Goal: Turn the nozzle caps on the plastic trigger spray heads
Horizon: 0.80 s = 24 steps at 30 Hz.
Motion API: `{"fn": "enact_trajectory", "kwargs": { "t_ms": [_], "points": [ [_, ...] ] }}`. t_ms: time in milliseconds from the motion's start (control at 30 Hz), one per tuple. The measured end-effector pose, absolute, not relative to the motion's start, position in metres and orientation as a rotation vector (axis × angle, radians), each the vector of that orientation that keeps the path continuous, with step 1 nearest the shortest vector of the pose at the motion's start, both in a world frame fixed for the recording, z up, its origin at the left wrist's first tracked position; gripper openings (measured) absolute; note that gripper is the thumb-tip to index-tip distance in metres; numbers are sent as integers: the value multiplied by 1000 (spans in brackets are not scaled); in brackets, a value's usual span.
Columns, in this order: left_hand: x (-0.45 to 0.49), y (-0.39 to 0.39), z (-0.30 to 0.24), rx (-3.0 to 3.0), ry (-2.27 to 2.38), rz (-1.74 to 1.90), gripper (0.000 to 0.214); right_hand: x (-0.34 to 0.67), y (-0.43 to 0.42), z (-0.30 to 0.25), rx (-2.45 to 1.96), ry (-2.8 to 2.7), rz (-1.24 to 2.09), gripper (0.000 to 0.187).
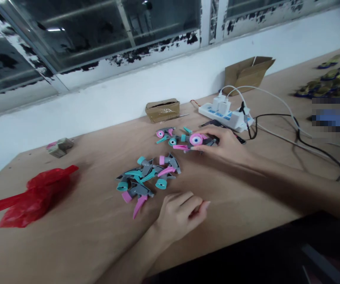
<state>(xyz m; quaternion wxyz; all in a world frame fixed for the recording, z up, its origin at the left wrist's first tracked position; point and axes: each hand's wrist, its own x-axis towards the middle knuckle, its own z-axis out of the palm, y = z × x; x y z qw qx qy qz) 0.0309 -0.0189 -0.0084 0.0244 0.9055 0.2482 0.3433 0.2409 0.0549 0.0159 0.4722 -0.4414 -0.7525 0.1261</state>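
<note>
My right hand [224,145] is closed, thumb and fingers round a pink-and-grey trigger spray head [196,139] whose round pink collar faces me. Just left of it lie a few more spray heads [165,136] in pink, teal and grey. A larger pile of teal, pink and grey spray heads [146,173] rests on the table in front of me. Below that pile, my left hand [183,215] lies on the table with its fingers curled in; whether anything is inside them is hidden.
A red plastic bag [39,193] and small greyish blocks [60,147] lie on the left. Along the wall stand a small carton [163,110], a white power strip [226,116] with cables, and an open cardboard box [247,75]. Gold-coloured parts [329,85] are heaped far right.
</note>
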Motion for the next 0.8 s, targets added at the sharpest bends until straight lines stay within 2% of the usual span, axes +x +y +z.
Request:
{"fn": "enact_trajectory", "kwargs": {
  "t_ms": [167,333,567,700,800],
  "points": [
    [30,-20,-4,2705,826,1116,21,253,18,6,-1124,-1805,355,34],
    [29,-20,-3,2531,889,1178,6,251,-1,-1,-1040,-1948,112,28],
    [33,-14,-6,2476,1136,1159,14,237,-13,-13,-898,-2183,68,24],
    [34,-13,-9,2496,1205,1017,22,231,-15,-25,-878,-2200,83,25],
    [34,-14,-8,2507,1178,929,20,229,-14,-29,-869,-2214,58,24]
  ]
}}
